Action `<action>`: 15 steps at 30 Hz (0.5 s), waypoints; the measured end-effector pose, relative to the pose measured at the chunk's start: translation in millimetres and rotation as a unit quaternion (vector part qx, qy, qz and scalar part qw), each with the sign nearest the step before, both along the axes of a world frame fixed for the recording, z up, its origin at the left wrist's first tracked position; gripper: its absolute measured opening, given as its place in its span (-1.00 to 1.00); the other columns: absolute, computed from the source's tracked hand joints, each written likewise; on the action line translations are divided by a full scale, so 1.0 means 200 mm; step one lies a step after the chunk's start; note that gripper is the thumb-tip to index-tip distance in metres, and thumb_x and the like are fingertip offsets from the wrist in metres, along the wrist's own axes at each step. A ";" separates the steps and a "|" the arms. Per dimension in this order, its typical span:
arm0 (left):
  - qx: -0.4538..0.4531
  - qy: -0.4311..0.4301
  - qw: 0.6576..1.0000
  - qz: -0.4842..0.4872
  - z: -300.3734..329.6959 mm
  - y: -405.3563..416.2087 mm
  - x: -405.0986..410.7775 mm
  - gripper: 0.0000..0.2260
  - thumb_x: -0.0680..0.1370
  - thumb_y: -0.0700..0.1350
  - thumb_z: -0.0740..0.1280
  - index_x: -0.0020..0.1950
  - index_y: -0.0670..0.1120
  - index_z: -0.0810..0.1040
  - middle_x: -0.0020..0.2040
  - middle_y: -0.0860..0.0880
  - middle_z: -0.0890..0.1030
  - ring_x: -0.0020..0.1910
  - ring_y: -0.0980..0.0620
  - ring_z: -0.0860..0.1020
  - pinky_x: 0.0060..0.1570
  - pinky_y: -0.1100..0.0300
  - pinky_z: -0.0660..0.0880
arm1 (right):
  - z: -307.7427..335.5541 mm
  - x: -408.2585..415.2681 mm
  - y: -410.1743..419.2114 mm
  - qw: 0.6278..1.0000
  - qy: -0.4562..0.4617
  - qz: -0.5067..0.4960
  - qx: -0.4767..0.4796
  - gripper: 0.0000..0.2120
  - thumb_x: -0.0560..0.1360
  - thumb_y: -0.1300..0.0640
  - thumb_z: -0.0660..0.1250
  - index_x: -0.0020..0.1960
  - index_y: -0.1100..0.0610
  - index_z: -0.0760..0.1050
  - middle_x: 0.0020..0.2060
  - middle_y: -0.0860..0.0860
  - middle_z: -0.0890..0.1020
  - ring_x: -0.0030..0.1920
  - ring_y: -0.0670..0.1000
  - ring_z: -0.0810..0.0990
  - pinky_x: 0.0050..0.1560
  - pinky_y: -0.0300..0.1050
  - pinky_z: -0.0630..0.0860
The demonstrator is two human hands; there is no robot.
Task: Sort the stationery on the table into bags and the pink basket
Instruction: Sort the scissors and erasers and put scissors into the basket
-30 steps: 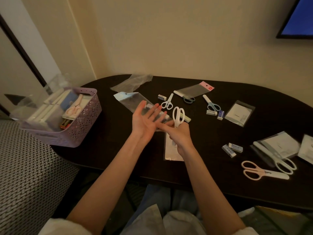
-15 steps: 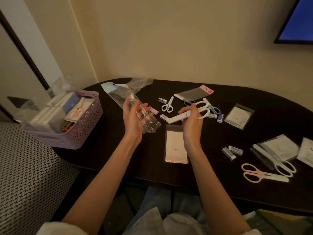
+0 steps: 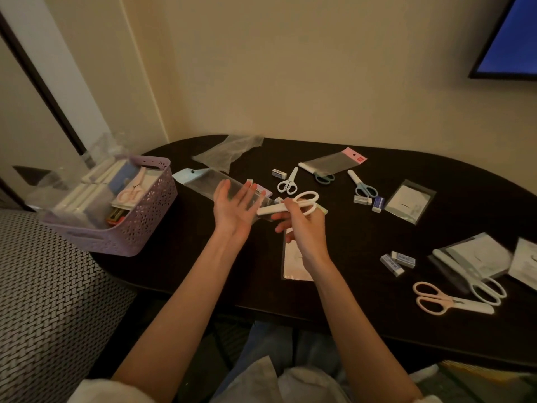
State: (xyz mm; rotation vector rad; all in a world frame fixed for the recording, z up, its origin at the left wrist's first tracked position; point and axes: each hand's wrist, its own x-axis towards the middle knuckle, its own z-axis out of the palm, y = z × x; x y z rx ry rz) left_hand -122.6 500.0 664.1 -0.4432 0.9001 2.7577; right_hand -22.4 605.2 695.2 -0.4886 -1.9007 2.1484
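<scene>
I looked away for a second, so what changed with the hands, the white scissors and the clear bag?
The right hand swung the white scissors from upright to level, sheathed tip toward the clear bag, which the left hand lifted, then lowered. The pink basket and the table's other stationery stayed put.

Wall-mounted screen (image 3: 510, 39), woven grey seat (image 3: 43, 301)

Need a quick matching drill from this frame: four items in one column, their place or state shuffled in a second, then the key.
1. white scissors
2. clear bag
3. pink scissors
4. pink basket

A. on the table's left end, already holding items
B. resting on the left hand
C. gripped by the right hand
D. lying on the table at the near right

Pairs: 1-C, 2-B, 3-D, 4-A
</scene>
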 end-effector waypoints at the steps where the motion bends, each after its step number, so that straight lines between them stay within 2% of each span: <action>1: 0.007 -0.013 1.000 -0.002 -0.01 0.00 -0.01 -0.47 0.54 0.03 0.32 0.45 -0.11 0.30 0.23 -0.20 0.56 0.18 -0.16 0.58 0.05 -0.12 0.58 | 0.01 0.00 0.00 0.999 -0.012 0.013 -0.026 -0.81 0.61 0.07 0.20 -0.01 0.12 0.55 -0.28 0.02 0.67 -0.42 -0.11 0.59 -0.46 -0.29 0.39; 3: 0.019 -0.028 0.999 -0.005 -0.02 0.00 -0.01 -0.48 0.55 0.04 0.30 0.44 -0.15 0.32 0.23 -0.20 0.56 0.22 -0.18 0.55 0.06 -0.14 0.56 | 0.03 0.01 0.01 0.998 -0.034 0.026 -0.051 -0.77 0.63 0.05 0.15 0.00 0.12 0.53 -0.26 0.04 0.68 -0.42 -0.09 0.59 -0.45 -0.26 0.41; 7: 0.034 -0.036 0.999 -0.004 -0.03 -0.01 -0.02 -0.49 0.56 0.06 0.28 0.44 -0.15 0.31 0.26 -0.19 0.53 0.27 -0.19 0.51 0.10 -0.18 0.52 | 0.00 -0.01 0.02 0.997 -0.063 -0.008 0.041 -0.76 0.62 0.12 0.15 0.10 0.20 0.54 -0.25 0.05 0.62 -0.41 -0.12 0.49 -0.47 -0.28 0.36; 10: 0.017 -0.027 0.999 -0.004 -0.03 -0.01 -0.02 -0.43 0.53 0.07 0.32 0.47 -0.10 0.28 0.25 -0.20 0.55 0.23 -0.20 0.54 0.07 -0.18 0.55 | -0.01 -0.01 0.03 0.994 -0.075 -0.022 0.073 -0.81 0.59 0.15 0.23 0.15 0.18 0.50 -0.23 0.04 0.65 -0.41 -0.12 0.53 -0.45 -0.28 0.41; 13: -0.005 0.009 1.000 -0.017 -0.04 -0.02 0.00 -0.48 0.55 0.04 0.31 0.47 -0.06 0.28 0.26 -0.20 0.54 0.20 -0.17 0.56 -0.04 -0.11 0.60 | 0.02 0.00 0.03 0.997 -0.068 0.014 0.025 -0.80 0.58 0.16 0.28 0.17 0.19 0.48 -0.22 0.06 0.68 -0.41 -0.10 0.60 -0.46 -0.30 0.49; 15: -0.006 0.039 0.999 -0.033 -0.03 -0.01 0.02 -0.57 0.60 -0.02 0.25 0.46 -0.02 0.27 0.25 -0.21 0.53 0.15 -0.13 0.60 0.06 -0.13 0.57 | 0.04 0.01 0.02 0.997 -0.067 0.045 -0.017 -0.81 0.60 0.17 0.25 0.17 0.21 0.49 -0.21 0.08 0.69 -0.38 -0.09 0.65 -0.44 -0.30 0.53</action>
